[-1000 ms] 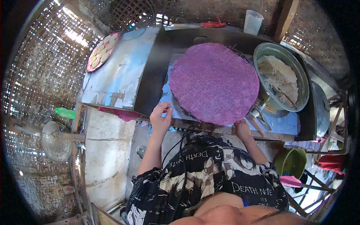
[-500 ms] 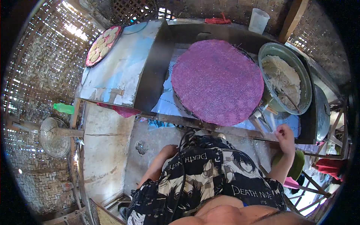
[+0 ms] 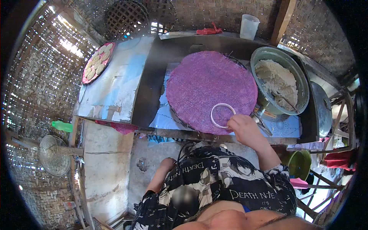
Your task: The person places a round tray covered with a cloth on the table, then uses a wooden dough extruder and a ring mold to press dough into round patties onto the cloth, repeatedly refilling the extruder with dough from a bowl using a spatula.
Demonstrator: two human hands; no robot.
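Observation:
My right hand (image 3: 245, 129) is closed, its fingers pinching the near right side of a thin white ring (image 3: 212, 115). The ring is over the front part of a round tray covered with purple cloth (image 3: 209, 86); whether it touches the cloth I cannot tell. Right of the tray is a green basin (image 3: 305, 90) holding a pale, crumbly mixture (image 3: 278, 76), with a spoon (image 3: 288, 102) stuck in it. My left hand (image 3: 167, 164) hangs low beside my body, away from the tray. Its fingers are mostly hidden.
Metal tongs (image 3: 262, 125) lie between tray and basin. A dark raised-edge frame (image 3: 147, 88) surrounds the work surface. On the left box top (image 3: 119, 73), a tray of pale round cakes (image 3: 97, 63) sits at the far edge. A translucent cup (image 3: 249, 27) stands behind.
My right hand has moved left from beside the basin to over the purple cloth, bringing the white ring with it. My left hand stays low at my side. The view has shifted slightly.

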